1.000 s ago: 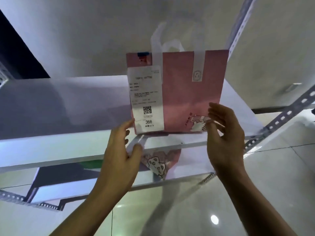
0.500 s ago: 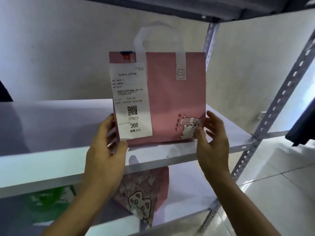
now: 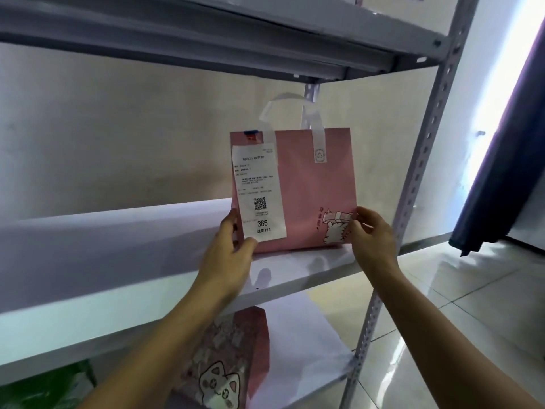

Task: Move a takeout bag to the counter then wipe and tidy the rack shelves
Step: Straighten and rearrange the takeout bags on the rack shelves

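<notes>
Head view looks up slightly at a metal rack, where a pink bag (image 3: 312,184) stands upright on the middle shelf (image 3: 118,255), near the shelf's front edge and toward its right end, close to the perforated right post (image 3: 418,178). White handles (image 3: 295,113) rise from the bag's top, and a white receipt (image 3: 259,193) printed with a code square and the number 366 hangs on the left part of its front face; a cartoon cat is drawn at the lower right corner. The left hand (image 3: 228,255) holds the bag's lower left corner, thumb pressed on the bottom of the receipt and fingers reaching behind the left edge. The right hand (image 3: 371,237) holds the lower right corner, thumb on the front by the cat drawing, fingers curled round the right edge. Whether the bag's base rests on the shelf or is just lifted off it cannot be told. Above, the underside of the upper shelf (image 3: 206,33) spans the view. On the lower shelf (image 3: 303,349), under the left forearm, a second pink bag (image 3: 230,361) with a cat face lies tilted, and something green (image 3: 50,388) shows at the far left. Tiled floor (image 3: 472,305) lies to the right, with a dark curtain (image 3: 501,172) beyond.
</notes>
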The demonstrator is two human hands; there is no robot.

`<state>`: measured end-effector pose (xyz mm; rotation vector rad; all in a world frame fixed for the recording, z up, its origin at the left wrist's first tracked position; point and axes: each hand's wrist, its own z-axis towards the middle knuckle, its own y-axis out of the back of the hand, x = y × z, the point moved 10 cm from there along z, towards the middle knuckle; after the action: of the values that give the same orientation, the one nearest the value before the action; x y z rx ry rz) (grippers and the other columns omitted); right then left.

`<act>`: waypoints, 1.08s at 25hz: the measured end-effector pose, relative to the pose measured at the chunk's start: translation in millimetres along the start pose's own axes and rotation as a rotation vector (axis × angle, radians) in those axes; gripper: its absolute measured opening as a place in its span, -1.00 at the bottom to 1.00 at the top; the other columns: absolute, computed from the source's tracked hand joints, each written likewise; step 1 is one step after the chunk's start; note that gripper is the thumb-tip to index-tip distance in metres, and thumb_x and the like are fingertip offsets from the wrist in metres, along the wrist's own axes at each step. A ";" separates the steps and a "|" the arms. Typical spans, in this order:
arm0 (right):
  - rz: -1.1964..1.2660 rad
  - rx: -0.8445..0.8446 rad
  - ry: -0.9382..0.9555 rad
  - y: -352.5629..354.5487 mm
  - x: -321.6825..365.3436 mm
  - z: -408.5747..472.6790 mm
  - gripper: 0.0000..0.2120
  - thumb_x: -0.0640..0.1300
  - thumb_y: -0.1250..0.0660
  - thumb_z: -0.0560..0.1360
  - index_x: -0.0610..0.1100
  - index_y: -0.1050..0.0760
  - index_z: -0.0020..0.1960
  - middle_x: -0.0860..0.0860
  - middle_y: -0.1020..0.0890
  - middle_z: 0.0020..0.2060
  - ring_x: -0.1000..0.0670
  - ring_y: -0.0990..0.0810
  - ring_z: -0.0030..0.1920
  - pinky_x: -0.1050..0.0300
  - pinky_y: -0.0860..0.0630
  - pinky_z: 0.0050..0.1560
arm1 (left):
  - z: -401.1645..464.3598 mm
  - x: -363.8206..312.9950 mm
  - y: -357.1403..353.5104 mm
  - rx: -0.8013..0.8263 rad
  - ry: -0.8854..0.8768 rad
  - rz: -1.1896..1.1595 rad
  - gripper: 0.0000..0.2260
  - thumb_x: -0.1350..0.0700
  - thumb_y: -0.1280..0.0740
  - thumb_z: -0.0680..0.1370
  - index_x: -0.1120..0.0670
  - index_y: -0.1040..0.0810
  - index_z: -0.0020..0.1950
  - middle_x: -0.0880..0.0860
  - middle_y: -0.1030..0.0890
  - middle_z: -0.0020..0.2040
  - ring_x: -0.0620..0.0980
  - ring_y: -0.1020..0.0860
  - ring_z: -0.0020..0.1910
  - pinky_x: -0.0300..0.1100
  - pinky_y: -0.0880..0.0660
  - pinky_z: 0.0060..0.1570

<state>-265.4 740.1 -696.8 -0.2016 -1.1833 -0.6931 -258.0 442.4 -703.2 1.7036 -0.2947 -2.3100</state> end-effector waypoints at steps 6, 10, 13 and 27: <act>-0.090 0.028 0.004 11.2 -3.7 7.1 -0.61 -0.04 -0.25 0.61 -0.02 -0.46 0.43 0.00 -0.64 0.21 -0.03 -0.62 0.20 -0.14 -0.59 0.23 | 3.9 -1.6 -9.6 0.060 0.005 0.015 -0.60 -0.06 -0.20 0.64 -0.36 -0.25 0.44 -0.45 -0.43 0.13 -0.50 -0.40 -0.05 -0.21 -0.30 0.11; -0.059 0.052 -0.003 3.6 -9.4 7.3 -0.56 -0.06 -0.25 0.60 0.02 -0.41 0.47 0.05 -0.61 0.28 0.00 -0.59 0.28 -0.15 -0.52 0.33 | 3.1 -3.7 -9.3 0.038 -0.005 -0.023 -0.64 -0.01 -0.23 0.62 -0.37 -0.33 0.35 -0.52 -0.46 0.01 -0.52 -0.47 -0.05 -0.37 -0.34 -0.02; -0.057 0.072 -0.022 -2.8 -13.5 8.1 -0.53 -0.07 -0.25 0.62 0.06 -0.35 0.52 0.10 -0.57 0.35 0.04 -0.54 0.34 -0.16 -0.46 0.40 | -0.1 -4.6 -11.7 0.053 -0.018 -0.035 -0.64 0.01 -0.23 0.60 -0.40 -0.34 0.30 -0.54 -0.47 0.00 -0.60 -0.46 -0.10 -0.41 -0.34 -0.06; 0.050 0.013 0.195 -2.6 -30.6 -130.1 -0.68 -0.23 -0.32 0.60 -0.02 -0.49 0.32 0.13 -0.66 0.16 0.19 -0.61 0.19 0.34 -0.50 0.20 | -110.5 -4.8 7.5 -0.202 -0.474 0.256 -0.67 0.12 -0.21 0.59 0.05 -0.52 0.34 -0.07 -0.55 0.27 -0.23 -0.41 0.24 -0.54 -0.24 0.23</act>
<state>-171.6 686.1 -775.3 -0.1486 -0.9931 -0.6459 -150.4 435.6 -729.0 0.9502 -0.3308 -2.4206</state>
